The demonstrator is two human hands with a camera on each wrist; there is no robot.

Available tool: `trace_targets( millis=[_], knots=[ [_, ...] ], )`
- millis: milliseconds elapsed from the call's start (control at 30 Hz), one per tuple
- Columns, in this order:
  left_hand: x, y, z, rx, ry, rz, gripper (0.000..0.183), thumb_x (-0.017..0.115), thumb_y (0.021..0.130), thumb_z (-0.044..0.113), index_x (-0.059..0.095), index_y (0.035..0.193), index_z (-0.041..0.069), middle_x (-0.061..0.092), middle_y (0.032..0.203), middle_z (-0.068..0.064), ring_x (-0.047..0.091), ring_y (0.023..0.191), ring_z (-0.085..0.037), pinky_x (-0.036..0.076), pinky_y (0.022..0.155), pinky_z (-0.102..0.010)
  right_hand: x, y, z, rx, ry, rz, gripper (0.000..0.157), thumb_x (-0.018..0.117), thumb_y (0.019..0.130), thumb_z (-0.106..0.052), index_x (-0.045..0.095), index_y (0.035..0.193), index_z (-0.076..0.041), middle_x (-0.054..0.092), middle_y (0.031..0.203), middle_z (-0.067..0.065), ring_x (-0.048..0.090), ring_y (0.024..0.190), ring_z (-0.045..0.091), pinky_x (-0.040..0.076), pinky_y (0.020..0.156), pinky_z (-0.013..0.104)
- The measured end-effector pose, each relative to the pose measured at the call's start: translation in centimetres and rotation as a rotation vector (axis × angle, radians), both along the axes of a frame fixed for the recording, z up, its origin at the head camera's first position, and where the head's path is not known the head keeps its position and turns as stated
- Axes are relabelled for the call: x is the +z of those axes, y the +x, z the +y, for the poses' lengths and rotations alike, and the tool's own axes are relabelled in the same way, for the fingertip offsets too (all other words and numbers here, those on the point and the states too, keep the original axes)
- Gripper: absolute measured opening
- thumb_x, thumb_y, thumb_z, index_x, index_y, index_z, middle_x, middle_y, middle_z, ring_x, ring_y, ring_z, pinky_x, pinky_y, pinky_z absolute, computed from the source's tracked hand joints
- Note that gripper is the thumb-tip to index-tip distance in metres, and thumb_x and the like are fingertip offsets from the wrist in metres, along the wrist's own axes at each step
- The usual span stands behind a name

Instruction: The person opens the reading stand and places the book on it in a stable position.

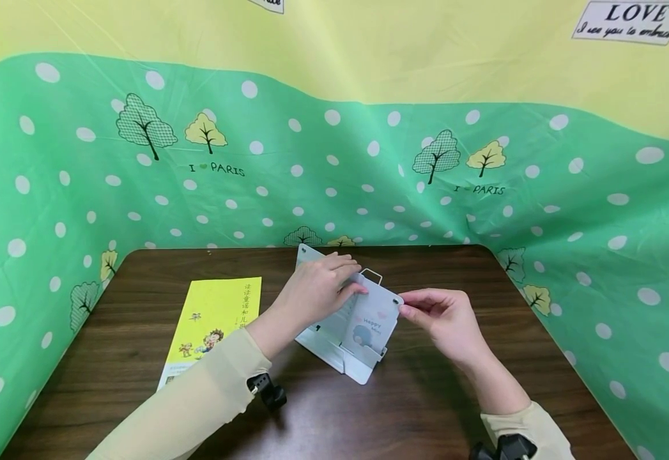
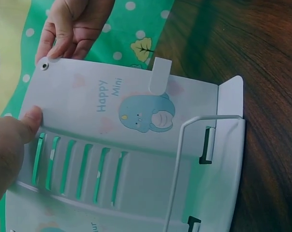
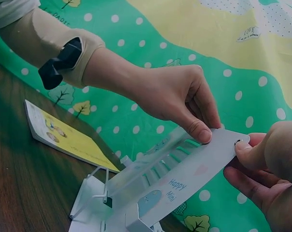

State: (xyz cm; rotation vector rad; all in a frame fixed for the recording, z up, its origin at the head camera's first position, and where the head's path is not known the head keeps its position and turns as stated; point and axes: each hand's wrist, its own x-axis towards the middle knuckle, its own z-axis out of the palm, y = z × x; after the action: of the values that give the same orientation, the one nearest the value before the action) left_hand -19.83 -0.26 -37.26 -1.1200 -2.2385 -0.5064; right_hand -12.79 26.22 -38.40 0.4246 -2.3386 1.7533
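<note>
A pale metal book stand (image 1: 370, 303) with slots, a cartoon animal and "Happy Mini" print stands tilted on the table. My left hand (image 1: 319, 284) holds its top edge, the thumb pressed on the front face near the slots (image 2: 80, 166). At the upper right corner, by a small round rivet, my right hand (image 1: 446, 319) pinches the panel between thumb and fingers; the right wrist view shows this grip closely. A wire bar (image 2: 177, 159) and a small side clip (image 2: 160, 76) stand out at the lower ledge. Behind the top edge a wire loop (image 1: 372, 275) shows.
A yellow book (image 1: 219, 313) with cartoon children lies left of the stand, partly covered by my left forearm. The dark wooden table (image 1: 426, 402) meets a green and yellow dotted cloth (image 1: 334, 166) at its back and sides.
</note>
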Motion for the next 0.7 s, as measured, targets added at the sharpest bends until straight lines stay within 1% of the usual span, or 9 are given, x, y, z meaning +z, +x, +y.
trace_targets(
  millis=[133, 233, 467, 567, 700],
  knots=[
    [-0.33, -0.03, -0.10, -0.010, 0.015, 0.023, 0.042, 0.082, 0.095, 0.039, 0.080, 0.119, 0.005, 0.077, 0.121, -0.011, 0.071, 0.119, -0.025, 0.051, 0.107, -0.039, -0.02, 0.09, -0.13, -0.006, -0.001, -0.006, 0.020, 0.081, 0.086, 0.012, 0.080, 0.106, 0.007, 0.079, 0.097, 0.018, 0.076, 0.081, 0.018, 0.063, 0.071, 0.030],
    [-0.59, -0.10, -0.17, -0.007, 0.026, 0.036, 0.043, 0.082, 0.095, 0.039, 0.079, 0.120, 0.004, 0.076, 0.121, -0.012, 0.070, 0.120, -0.026, 0.051, 0.108, -0.039, -0.06, 0.16, -0.23, -0.009, -0.006, 0.003, 0.020, 0.081, 0.087, 0.012, 0.080, 0.106, 0.007, 0.079, 0.098, 0.018, 0.076, 0.082, 0.018, 0.063, 0.072, 0.030],
    [-0.84, -0.22, -0.34, 0.019, 0.031, 0.054, 0.047, 0.082, 0.094, 0.042, 0.079, 0.122, 0.004, 0.075, 0.123, -0.012, 0.070, 0.121, -0.024, 0.049, 0.109, -0.037, -0.25, 0.25, -0.55, -0.007, -0.027, 0.056, 0.019, 0.080, 0.085, 0.016, 0.081, 0.103, 0.008, 0.079, 0.101, 0.018, 0.077, 0.087, 0.017, 0.063, 0.074, 0.030],
    [-0.90, -0.30, -0.39, 0.016, 0.040, 0.044, 0.048, 0.083, 0.093, 0.042, 0.079, 0.122, 0.004, 0.075, 0.124, -0.012, 0.068, 0.123, -0.024, 0.048, 0.110, -0.037, -0.36, 0.28, -0.67, 0.012, -0.059, 0.076, 0.019, 0.080, 0.084, 0.018, 0.080, 0.101, 0.010, 0.078, 0.102, 0.019, 0.077, 0.091, 0.018, 0.063, 0.076, 0.030],
    [-1.05, -0.42, -0.50, 0.001, 0.064, 0.020, 0.048, 0.084, 0.092, 0.041, 0.079, 0.121, 0.003, 0.074, 0.126, -0.013, 0.066, 0.127, -0.025, 0.047, 0.111, -0.038, -0.46, 0.32, -0.80, 0.061, -0.099, 0.104, 0.021, 0.078, 0.082, 0.022, 0.078, 0.101, 0.012, 0.078, 0.103, 0.020, 0.077, 0.093, 0.019, 0.063, 0.076, 0.030]
  ],
)
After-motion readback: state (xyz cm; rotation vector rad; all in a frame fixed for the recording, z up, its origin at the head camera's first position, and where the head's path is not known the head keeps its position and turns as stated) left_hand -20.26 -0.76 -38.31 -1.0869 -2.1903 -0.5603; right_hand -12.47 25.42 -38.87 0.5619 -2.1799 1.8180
